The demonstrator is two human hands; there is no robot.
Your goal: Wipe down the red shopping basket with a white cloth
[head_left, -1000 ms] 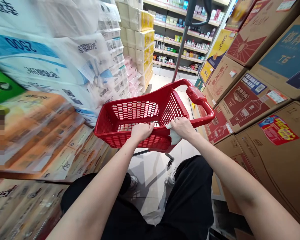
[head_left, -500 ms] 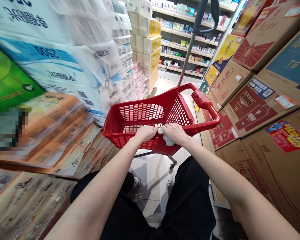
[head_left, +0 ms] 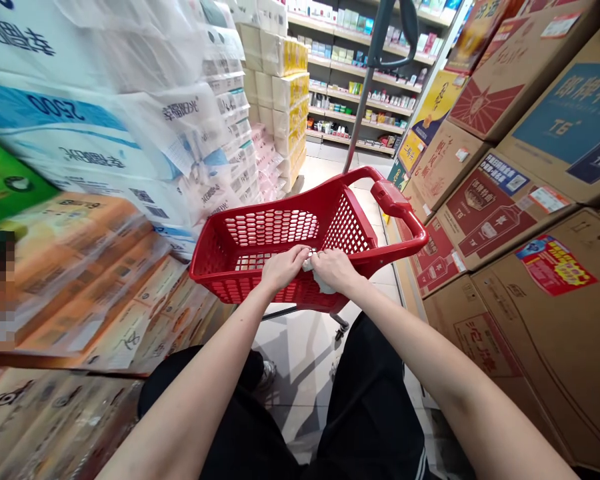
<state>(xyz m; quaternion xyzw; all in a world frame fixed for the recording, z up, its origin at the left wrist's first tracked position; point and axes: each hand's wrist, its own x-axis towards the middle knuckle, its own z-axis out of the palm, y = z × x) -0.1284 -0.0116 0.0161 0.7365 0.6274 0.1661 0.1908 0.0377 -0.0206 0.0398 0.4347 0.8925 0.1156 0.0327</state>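
A red plastic shopping cart basket [head_left: 260,275] with perforated walls stands crosswise in front of me. My left hand [head_left: 284,268] lies over its near rim, fingers curled and meeting a crumpled white cloth [head_left: 326,287]. Close beside it, my right hand [head_left: 335,268] is closed on the same cloth, which drapes down the outside of the near wall. The fingertips of both hands are partly hidden. To the right is the cart's red handle [head_left: 397,207].
Wrapped tissue packs [head_left: 180,120] are piled on the left, with orange packs [head_left: 95,233] nearer. Cardboard cartons [head_left: 530,320] line the right. A grey upright pole [head_left: 363,107] rises behind the cart. Stocked shelves [head_left: 350,63] stand at the back.
The cart, my hands and the surroundings appear shifted slightly left in view. Both hands remain at the near rim with the white cloth.
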